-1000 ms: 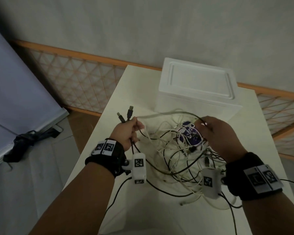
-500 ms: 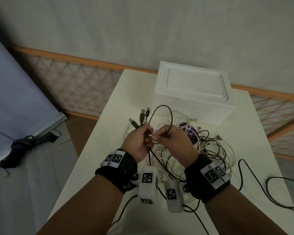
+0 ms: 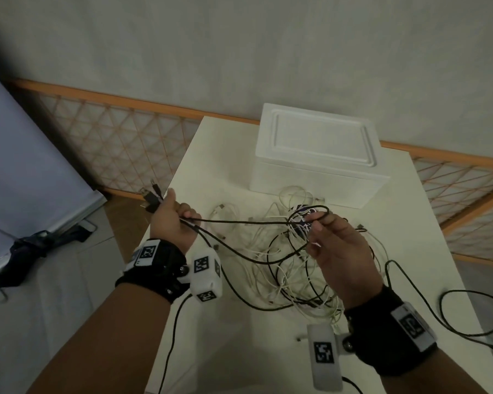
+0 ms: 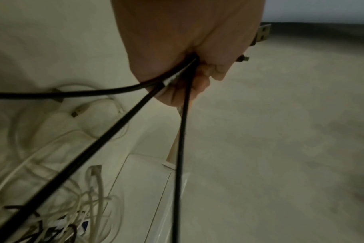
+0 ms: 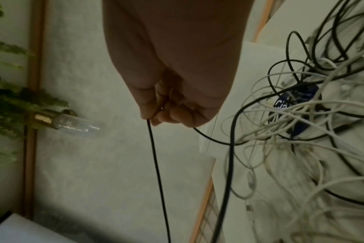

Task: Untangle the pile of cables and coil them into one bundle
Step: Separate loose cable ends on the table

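A tangled pile of white and black cables (image 3: pixel 288 268) lies on the white table (image 3: pixel 427 223), over a blue-and-white packet (image 3: pixel 303 210). My left hand (image 3: pixel 171 220) is raised over the table's left edge and grips several black cable strands (image 4: pixel 135 108), with USB plugs (image 3: pixel 151 196) sticking out past the fist. My right hand (image 3: pixel 330 243) is held above the pile and pinches a loop of black cable (image 3: pixel 254 222) that stretches across to the left hand. In the right wrist view the fingers (image 5: pixel 168 113) curl round that thin black cable (image 5: pixel 158 172).
A white foam box (image 3: pixel 316 155) with its lid on stands at the back of the table. One black cable (image 3: pixel 467 317) loops across the table's right side toward its edge. An orange lattice railing (image 3: pixel 120 137) runs behind, and a dark strap (image 3: pixel 34 245) lies on the floor at left.
Half a second ago my hands were close together at the table's middle. Now they have drawn apart, the right hand moving right with the black loop stretched between them.
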A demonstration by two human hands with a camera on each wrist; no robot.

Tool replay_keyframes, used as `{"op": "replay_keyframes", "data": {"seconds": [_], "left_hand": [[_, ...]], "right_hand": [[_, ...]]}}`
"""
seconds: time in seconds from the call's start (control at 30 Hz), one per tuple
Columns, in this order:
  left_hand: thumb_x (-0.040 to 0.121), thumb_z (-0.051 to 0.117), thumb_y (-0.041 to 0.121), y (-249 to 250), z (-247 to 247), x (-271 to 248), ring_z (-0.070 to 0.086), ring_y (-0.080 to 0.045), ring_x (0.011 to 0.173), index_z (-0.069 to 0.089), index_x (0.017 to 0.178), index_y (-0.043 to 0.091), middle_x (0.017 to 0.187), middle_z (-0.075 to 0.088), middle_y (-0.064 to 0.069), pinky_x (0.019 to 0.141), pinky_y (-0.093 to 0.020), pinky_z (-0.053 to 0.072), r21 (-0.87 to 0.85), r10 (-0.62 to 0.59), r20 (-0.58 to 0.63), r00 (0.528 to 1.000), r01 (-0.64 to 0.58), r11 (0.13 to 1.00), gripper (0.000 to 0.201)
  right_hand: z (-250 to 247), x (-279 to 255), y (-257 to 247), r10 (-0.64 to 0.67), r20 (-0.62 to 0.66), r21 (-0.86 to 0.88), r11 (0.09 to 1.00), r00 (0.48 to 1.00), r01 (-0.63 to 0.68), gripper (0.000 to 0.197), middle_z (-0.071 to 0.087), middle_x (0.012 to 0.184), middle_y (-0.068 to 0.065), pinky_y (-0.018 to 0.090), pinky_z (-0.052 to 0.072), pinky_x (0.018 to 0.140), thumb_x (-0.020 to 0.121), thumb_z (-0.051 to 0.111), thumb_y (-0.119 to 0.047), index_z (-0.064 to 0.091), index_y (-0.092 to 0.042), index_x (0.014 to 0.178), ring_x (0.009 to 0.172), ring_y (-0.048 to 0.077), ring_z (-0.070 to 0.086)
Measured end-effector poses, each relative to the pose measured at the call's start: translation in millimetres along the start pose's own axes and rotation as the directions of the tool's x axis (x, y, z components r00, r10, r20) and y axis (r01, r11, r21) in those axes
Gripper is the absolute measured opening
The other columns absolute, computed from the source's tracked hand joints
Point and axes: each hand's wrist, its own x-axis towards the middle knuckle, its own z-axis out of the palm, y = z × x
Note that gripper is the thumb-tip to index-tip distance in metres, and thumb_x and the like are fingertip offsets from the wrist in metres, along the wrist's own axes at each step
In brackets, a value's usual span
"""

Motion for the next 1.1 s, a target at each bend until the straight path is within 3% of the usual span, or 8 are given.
{"op": "replay_keyframes", "data": {"seconds": [0.2,0.37,0.5,0.6,0.73,0.8,0.93,1.1], "left_hand": [[0.098,0.048,0.044,2,12,-19,0.036,-0.009,0.038,0.035,0.055,0.019,0.045,0.034,0.005,0.045,-0.018,0.036,0.082,0.044,0.143,0.989,-0.056,0.995,0.051],[0.098,0.041,0.045,-6,25,-36,0.022,-0.007,0.033,0.037,0.049,0.020,0.043,0.025,0.007,0.037,-0.017,0.020,0.229,-0.084,0.373,0.924,-0.004,0.973,0.055],[0.089,0.049,0.036,-5,34,-54,0.018,-0.008,0.033,0.030,0.043,0.022,0.040,0.021,0.007,0.039,-0.020,0.015,0.345,-0.135,0.493,0.859,-0.051,0.937,0.051],[0.082,0.052,0.026,11,34,-60,0.019,-0.008,0.033,0.029,0.041,0.023,0.039,0.022,0.007,0.038,-0.020,0.017,0.377,-0.063,0.518,0.853,-0.162,0.912,0.048],[0.090,0.054,0.015,56,17,-48,0.020,-0.008,0.033,0.035,0.049,0.021,0.040,0.027,0.007,0.036,-0.020,0.015,0.329,0.223,0.321,0.920,-0.329,0.885,0.045],[0.092,0.056,0.017,70,7,-41,0.022,-0.008,0.030,0.035,0.057,0.018,0.038,0.031,0.007,0.035,-0.018,0.019,0.390,0.365,0.121,0.923,-0.383,0.837,0.042],[0.086,0.068,0.033,43,17,-51,0.040,-0.005,0.037,0.053,0.065,0.020,0.049,0.048,0.008,0.042,-0.022,0.032,0.764,0.513,0.109,0.851,-0.402,0.504,0.029],[0.086,0.067,0.022,-20,44,-73,0.060,-0.015,0.071,0.070,0.085,0.015,0.079,0.067,-0.001,0.063,-0.022,0.040,0.815,0.079,0.579,0.812,-0.580,-0.012,0.008]], "right_hand": [[-2,15,-14,-0.224,-0.148,-0.755,0.655,0.963,0.036,0.027,0.062,0.088,-0.013,0.014,0.043,0.056,0.081,0.066,-0.002,0.055,-0.023,0.095,0.062,-0.001,0.057],[32,29,-5,-0.195,0.356,-0.916,0.120,0.914,0.382,0.081,0.038,0.142,0.000,0.032,0.031,0.107,0.071,0.063,0.002,0.034,-0.023,0.142,0.127,0.019,0.037],[65,49,4,-0.066,0.514,-0.850,-0.178,0.855,0.496,0.078,0.023,0.153,0.008,0.042,0.033,0.102,0.073,0.064,-0.004,0.037,-0.033,0.141,0.129,0.030,0.029],[71,62,2,0.078,0.555,-0.780,-0.296,0.828,0.551,0.021,0.047,0.136,-0.001,0.038,0.036,0.095,0.084,0.061,-0.024,0.065,-0.027,0.105,0.122,0.025,0.042],[42,75,-16,0.118,0.406,-0.811,-0.410,0.906,0.417,0.015,0.063,0.097,-0.006,0.037,0.047,0.081,0.091,0.051,-0.030,0.065,-0.024,0.093,0.095,0.021,0.058],[28,77,-20,0.113,0.331,-0.890,-0.292,0.937,0.349,0.014,0.064,0.097,-0.004,0.037,0.047,0.082,0.092,0.052,-0.030,0.065,-0.025,0.096,0.094,0.021,0.059],[39,72,-18,0.134,0.402,-0.905,-0.095,0.906,0.416,0.018,0.067,0.095,0.001,0.032,0.044,0.080,0.094,0.052,-0.030,0.065,-0.019,0.100,0.092,0.021,0.060],[62,70,-13,0.111,0.489,-0.780,-0.388,0.865,0.491,0.024,0.064,0.089,0.003,0.033,0.045,0.070,0.097,0.045,-0.030,0.063,-0.014,0.100,0.084,0.024,0.061]]}}
